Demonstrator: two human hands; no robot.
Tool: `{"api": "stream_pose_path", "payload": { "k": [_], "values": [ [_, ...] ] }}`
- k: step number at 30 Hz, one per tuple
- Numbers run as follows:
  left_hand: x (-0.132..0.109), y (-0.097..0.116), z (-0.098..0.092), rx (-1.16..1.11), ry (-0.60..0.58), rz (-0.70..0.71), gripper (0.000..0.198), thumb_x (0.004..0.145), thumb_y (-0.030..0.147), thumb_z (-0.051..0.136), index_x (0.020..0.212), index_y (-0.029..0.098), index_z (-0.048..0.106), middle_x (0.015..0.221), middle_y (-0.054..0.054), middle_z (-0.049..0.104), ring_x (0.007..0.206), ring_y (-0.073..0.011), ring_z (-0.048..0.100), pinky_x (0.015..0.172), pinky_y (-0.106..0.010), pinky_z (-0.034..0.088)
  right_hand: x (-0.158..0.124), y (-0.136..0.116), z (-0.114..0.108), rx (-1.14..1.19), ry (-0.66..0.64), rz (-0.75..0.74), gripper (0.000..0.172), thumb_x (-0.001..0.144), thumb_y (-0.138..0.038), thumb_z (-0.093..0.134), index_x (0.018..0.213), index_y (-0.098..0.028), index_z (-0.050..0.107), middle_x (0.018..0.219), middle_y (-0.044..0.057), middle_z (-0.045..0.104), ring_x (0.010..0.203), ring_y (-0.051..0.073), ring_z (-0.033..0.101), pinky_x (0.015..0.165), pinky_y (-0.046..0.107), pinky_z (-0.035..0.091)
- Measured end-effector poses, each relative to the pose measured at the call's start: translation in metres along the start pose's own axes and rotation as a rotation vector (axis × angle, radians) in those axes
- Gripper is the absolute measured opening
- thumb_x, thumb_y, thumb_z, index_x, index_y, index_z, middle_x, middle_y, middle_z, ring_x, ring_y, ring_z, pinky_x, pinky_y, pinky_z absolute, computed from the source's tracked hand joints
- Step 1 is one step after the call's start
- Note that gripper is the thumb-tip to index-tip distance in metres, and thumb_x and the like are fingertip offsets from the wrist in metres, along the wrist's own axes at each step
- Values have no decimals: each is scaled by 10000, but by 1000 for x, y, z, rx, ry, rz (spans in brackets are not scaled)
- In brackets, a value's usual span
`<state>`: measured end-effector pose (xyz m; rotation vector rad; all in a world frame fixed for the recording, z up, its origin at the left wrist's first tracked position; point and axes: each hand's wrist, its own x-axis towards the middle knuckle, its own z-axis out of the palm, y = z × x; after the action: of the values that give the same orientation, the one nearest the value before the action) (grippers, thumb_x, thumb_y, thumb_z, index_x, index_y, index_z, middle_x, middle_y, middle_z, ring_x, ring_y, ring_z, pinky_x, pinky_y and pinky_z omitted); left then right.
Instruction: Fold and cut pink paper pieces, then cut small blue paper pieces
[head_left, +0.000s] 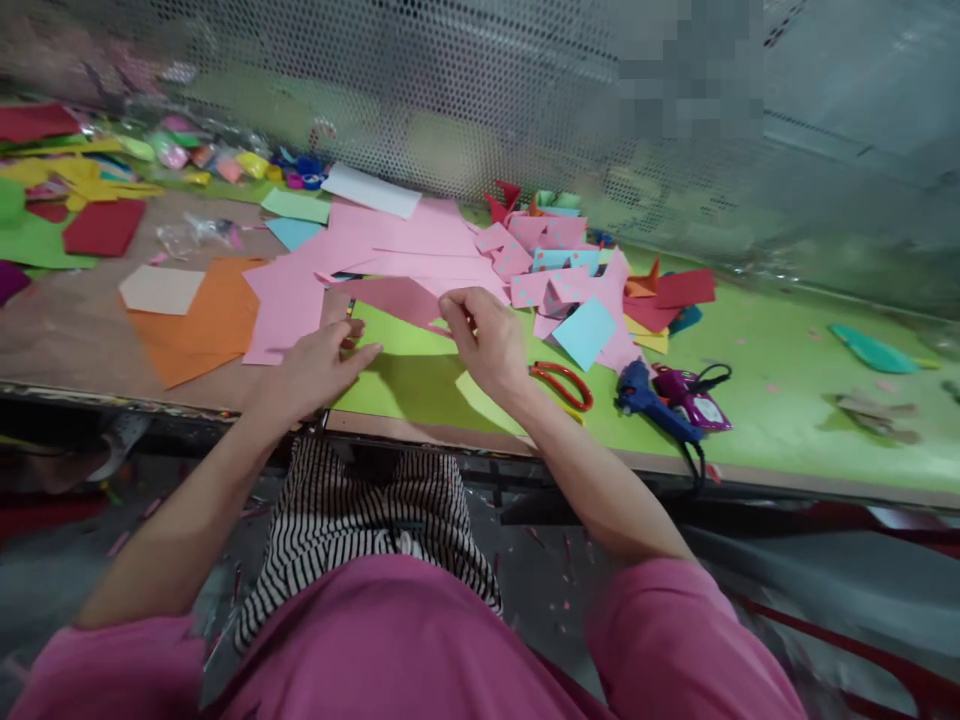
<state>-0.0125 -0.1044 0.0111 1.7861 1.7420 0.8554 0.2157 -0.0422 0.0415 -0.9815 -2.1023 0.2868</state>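
Note:
My right hand (486, 338) pinches the edge of a pink paper strip (390, 295) that lies across a green sheet (397, 375) at the table's front edge. My left hand (319, 365) rests on the left end of the same pink paper, fingers stretched out flat and pressing it down. More pink sheets (397, 240) are heaped just behind both hands.
Orange-handled scissors (564, 384) lie right of my right hand. A blue glue gun (649, 400) and a purple one (690, 395) sit further right. Orange paper (202, 320) lies left, small dotted pink and blue pieces (559, 270) behind. A perforated metal screen (480, 100) backs the table.

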Motion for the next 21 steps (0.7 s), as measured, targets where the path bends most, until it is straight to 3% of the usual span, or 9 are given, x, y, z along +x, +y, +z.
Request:
{"api": "stream_pose_path", "payload": {
  "k": [4,8,12,17,21],
  "values": [
    [16,17,8,-530,-72,-6,750,818,603,689,1409,161,554,1443,-201,630,1228,-287,652,988,-439,552,0,-10,-6,449,-6,268,305,1006,-492,551,890,-213,596,747,-11,624,648,104,572,633,266,485],
    [30,37,13,-781,-18,-17,548,682,526,834,1074,180,668,1176,-116,740,1051,-234,671,902,-369,541,5,-13,-11,615,-8,345,389,925,-595,645,850,-215,612,740,-25,613,639,87,527,595,248,430],
    [37,47,11,-888,3,-57,465,625,532,893,838,189,663,890,-50,715,826,-170,625,766,-308,495,10,-14,-19,687,-4,401,436,895,-657,663,856,-225,620,699,-46,530,593,89,410,536,252,319],
    [36,50,6,-844,11,-39,442,619,527,909,811,200,682,784,-6,684,745,-143,593,742,-297,470,9,-15,-27,761,-42,369,502,841,-696,718,758,-218,589,658,-60,442,602,91,364,565,261,290],
    [35,50,5,-843,20,-77,456,590,510,928,838,201,704,794,5,708,756,-140,613,715,-274,447,4,-16,-31,733,-102,373,539,746,-720,791,829,-205,657,717,-44,520,660,93,415,611,268,315]
  ]
}}
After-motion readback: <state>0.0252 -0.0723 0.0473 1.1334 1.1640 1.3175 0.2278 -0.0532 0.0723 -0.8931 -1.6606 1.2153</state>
